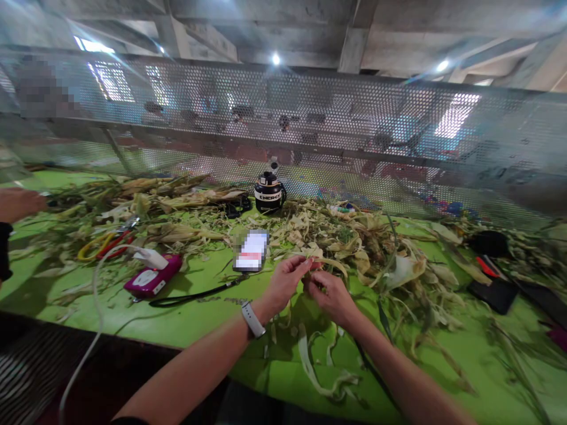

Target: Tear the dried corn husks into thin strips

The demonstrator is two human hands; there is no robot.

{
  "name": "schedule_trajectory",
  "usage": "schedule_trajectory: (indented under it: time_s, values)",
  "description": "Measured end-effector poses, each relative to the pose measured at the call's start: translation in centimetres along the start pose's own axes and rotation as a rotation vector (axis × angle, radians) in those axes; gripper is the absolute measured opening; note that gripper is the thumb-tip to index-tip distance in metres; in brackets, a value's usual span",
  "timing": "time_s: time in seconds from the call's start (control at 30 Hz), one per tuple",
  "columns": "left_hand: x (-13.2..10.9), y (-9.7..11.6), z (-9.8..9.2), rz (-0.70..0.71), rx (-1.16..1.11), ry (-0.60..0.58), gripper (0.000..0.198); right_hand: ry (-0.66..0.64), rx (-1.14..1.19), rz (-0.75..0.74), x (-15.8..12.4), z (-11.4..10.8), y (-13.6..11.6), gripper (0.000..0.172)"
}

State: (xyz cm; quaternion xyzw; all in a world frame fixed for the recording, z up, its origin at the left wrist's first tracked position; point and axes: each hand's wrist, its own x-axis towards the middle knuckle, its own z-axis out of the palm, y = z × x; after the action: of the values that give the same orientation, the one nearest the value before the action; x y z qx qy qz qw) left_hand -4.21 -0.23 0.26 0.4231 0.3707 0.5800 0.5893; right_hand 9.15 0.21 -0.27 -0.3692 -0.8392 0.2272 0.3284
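Observation:
My left hand [286, 280] and my right hand [333, 296] meet over the green table [199, 321], both pinched on a strip of dried corn husk [310, 255]. A small reddish bit shows between the fingertips. A white watch sits on my left wrist. Loose pale husk strips [319, 372] lie below my hands near the table's front edge. A big heap of husks [376, 248] lies just beyond and to the right.
A phone [251, 250] on a black lanyard, a magenta device [153, 277] with a white cable, scissors [106, 243], a black jar [269, 193] and dark items [494, 292] at right lie about. Another person's hand [20, 203] reaches in at far left. A perforated metal screen [310, 124] backs the table.

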Motion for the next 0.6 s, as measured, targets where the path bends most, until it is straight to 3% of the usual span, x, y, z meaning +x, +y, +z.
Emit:
schedule_trajectory:
  time_s: [0.2,0.33,0.5,0.6]
  values:
    - [0.1,0.6,-0.3,-0.022,0.0,0.009,0.023,-0.222,0.245,0.072,-0.3,-0.5,-0.6,0.029]
    - [0.3,0.6,-0.5,-0.051,-0.053,0.04,0.027,-0.301,0.285,0.068,-0.5,-0.2,-0.8,0.03]
    - [0.2,0.8,-0.4,-0.077,-0.128,0.035,0.028,-0.247,0.278,0.121,-0.5,-0.5,-1.0,0.034]
    - [-0.1,1.3,-0.3,-0.124,-0.141,0.024,0.028,-0.085,0.403,0.327,-0.2,-1.2,-0.6,0.046]
